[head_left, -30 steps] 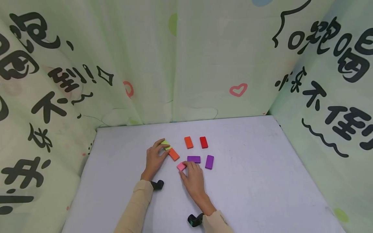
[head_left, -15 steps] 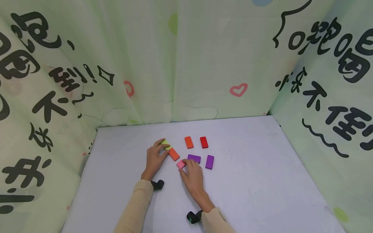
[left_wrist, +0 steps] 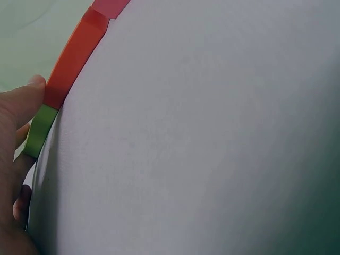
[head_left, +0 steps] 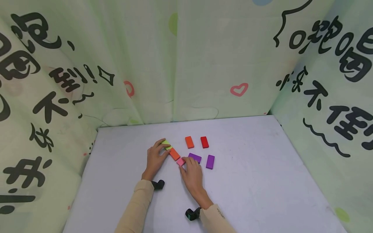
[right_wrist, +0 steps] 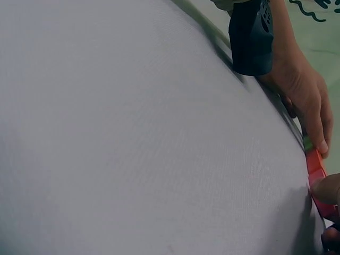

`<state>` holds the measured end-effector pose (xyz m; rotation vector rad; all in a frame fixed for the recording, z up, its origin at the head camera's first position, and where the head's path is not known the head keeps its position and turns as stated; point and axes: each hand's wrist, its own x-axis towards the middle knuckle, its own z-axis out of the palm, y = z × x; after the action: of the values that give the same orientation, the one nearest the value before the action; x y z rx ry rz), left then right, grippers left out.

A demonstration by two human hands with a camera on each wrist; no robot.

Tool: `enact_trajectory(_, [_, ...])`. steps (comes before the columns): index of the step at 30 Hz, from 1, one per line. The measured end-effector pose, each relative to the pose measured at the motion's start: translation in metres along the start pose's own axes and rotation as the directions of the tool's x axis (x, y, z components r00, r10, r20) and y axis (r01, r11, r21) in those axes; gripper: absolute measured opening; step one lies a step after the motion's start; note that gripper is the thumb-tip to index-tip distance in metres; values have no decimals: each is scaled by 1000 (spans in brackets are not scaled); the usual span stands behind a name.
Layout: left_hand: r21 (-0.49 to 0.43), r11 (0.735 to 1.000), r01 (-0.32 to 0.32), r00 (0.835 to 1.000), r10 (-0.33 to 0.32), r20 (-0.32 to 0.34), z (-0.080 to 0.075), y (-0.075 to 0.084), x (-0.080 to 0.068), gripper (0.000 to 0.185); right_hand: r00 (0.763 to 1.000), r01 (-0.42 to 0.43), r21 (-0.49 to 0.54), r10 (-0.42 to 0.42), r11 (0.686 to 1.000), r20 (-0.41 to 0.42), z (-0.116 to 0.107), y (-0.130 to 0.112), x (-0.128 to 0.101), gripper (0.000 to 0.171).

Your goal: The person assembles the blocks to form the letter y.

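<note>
A yellow-green block (head_left: 166,144), an orange block (head_left: 175,154) and a pink block (head_left: 181,161) lie end to end in a slanting row on the white table. My left hand (head_left: 155,159) holds the far end of the row, with fingers about the yellow-green block and the thumb by its joint with the orange one. Between thumb and fingers, my right hand (head_left: 193,177) pinches the pink block, which meets the orange block's near end. Just behind the right fingers lies a purple block (head_left: 194,157), partly covered. In the left wrist view, the thumb (left_wrist: 26,98) touches the row's side.
A second orange block (head_left: 189,142) and a red block (head_left: 204,142) lie farther back. Another purple block (head_left: 210,161) is to the right of the right hand. Patterned curtains (head_left: 204,64) enclose the table (head_left: 262,181) at the back and sides.
My right hand has moved slightly up and left, bringing the pink block against the orange one. The nearby purple block has turned a little. My left hand has stayed in place.
</note>
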<state>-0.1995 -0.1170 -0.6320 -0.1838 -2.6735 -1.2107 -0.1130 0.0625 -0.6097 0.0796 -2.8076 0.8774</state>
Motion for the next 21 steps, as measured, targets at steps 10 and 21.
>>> enact_trajectory(10, [11,1000,17,1000,-17,14,-1,2,0,23,1000,4,8,-4,1000,-1,1,0,3,38])
enact_trajectory(21, [16,1000,16,1000,-16,8,-1,4,-1,24,1000,7,1,-7,1000,-4,2,0,3,38])
